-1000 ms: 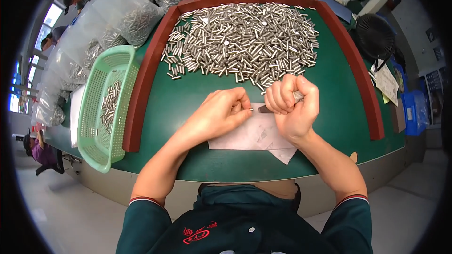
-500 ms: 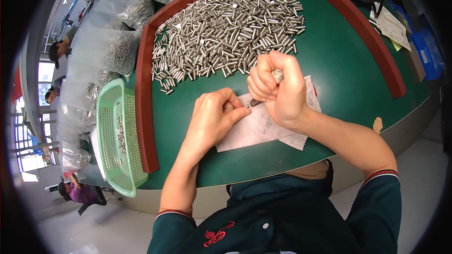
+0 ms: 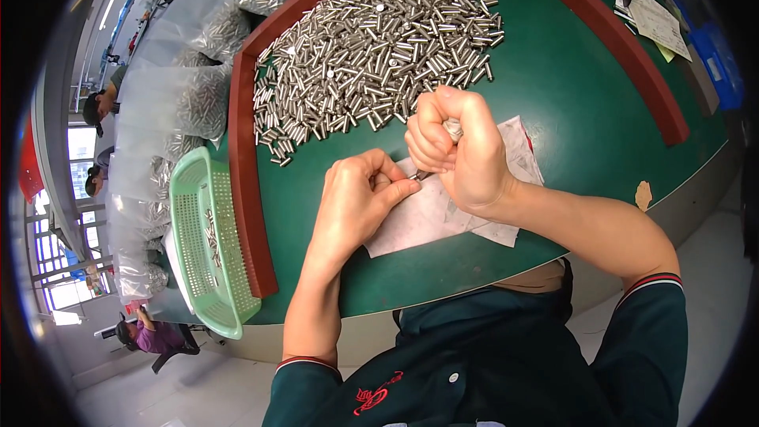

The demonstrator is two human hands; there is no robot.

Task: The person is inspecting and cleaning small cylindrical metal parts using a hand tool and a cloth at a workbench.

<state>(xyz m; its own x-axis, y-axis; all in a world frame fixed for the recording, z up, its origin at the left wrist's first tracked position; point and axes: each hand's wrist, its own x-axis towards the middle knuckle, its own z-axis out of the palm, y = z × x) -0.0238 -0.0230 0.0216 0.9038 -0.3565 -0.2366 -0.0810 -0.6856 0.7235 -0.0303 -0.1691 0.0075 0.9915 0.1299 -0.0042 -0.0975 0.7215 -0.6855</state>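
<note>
My left hand [image 3: 345, 204] pinches a small metal pin [image 3: 413, 177] between thumb and fingertips, low over a stained white sheet [image 3: 423, 221]. Wrapped in a fist, my right hand [image 3: 474, 154] grips a hand tool [image 3: 453, 130] whose pale handle end shows at the top of the fist. The tool's narrow dark tip comes out below, against or very close to the pin; its exact kind is hidden by my fingers. Beyond both hands spreads a large heap of short shiny metal pins [image 3: 379, 55] on the green tabletop [image 3: 553, 95].
Dark red wooden rails [image 3: 247, 190] border the work area. Left of them stands a light green perforated basket [image 3: 184, 249] with some pins inside. Clear bags of pins [image 3: 202, 99] line the far left. Papers [image 3: 660, 28] and a blue bin [image 3: 715, 71] sit at the right.
The view has shifted slightly. My right fist has moved a little closer to the left hand, and less of the tool's tip shows. Both grips stay the same.
</note>
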